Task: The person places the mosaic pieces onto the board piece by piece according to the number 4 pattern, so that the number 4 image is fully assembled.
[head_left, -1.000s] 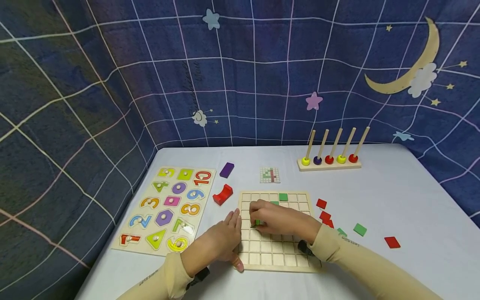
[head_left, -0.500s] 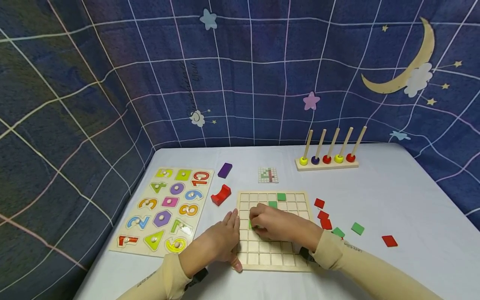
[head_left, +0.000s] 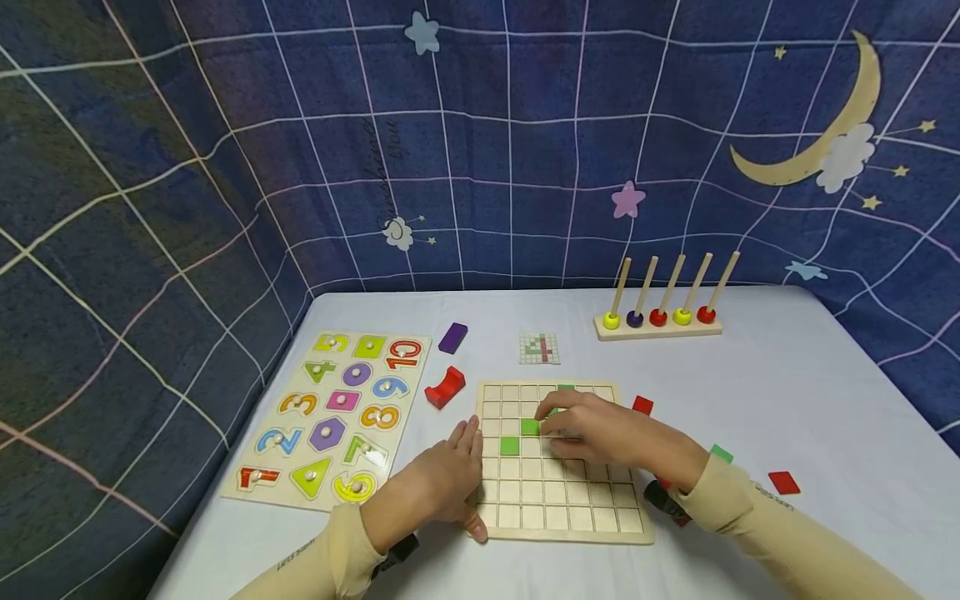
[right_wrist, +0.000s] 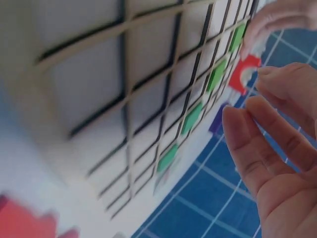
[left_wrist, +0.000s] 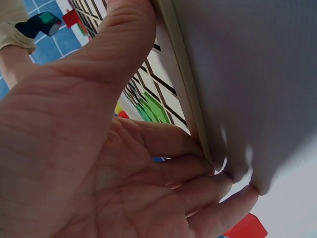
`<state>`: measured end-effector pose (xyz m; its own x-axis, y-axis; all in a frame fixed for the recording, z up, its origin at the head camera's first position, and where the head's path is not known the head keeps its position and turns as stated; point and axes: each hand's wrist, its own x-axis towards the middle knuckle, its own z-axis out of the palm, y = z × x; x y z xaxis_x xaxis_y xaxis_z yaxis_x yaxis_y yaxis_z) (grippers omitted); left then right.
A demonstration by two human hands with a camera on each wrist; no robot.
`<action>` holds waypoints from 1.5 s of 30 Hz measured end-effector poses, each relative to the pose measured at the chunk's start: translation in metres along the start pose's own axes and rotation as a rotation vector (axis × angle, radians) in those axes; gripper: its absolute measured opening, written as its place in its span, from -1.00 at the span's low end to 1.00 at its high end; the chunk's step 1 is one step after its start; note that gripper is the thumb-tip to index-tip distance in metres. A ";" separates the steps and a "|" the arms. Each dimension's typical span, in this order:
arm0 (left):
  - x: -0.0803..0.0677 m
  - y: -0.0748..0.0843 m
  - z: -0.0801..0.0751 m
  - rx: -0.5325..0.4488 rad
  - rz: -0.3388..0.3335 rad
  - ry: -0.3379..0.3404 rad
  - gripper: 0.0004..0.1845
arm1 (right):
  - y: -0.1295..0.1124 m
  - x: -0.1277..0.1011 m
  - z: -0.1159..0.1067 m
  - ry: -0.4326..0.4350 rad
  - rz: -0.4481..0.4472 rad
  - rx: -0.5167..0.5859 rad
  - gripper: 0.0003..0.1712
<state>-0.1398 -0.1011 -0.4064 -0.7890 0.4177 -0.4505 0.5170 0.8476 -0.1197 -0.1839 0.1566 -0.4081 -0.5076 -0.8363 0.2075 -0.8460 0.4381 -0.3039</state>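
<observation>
Left hand (head_left: 442,483) rests flat-fingered against the grid board's (head_left: 562,533) left edge; right hand (head_left: 600,432) hovers relaxed and empty above green tiles (head_left: 510,446).

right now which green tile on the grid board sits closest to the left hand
The green tile lowest and leftmost on the grid board, nearest the left hand; the others lie farther up.
</observation>
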 end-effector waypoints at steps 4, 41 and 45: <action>0.000 0.000 0.000 0.002 0.010 0.014 0.47 | 0.006 -0.019 -0.012 0.032 0.038 -0.020 -0.84; -0.001 0.000 -0.001 -0.012 0.014 0.005 0.45 | 0.033 -0.141 -0.023 -0.123 0.373 0.113 -0.71; -0.001 0.000 -0.001 0.001 0.017 0.011 0.46 | 0.030 -0.134 -0.027 -0.080 0.371 0.129 -0.72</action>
<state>-0.1391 -0.1010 -0.4052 -0.7839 0.4355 -0.4425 0.5306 0.8400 -0.1132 -0.1462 0.2907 -0.4202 -0.7559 -0.6546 -0.0100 -0.5777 0.6742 -0.4601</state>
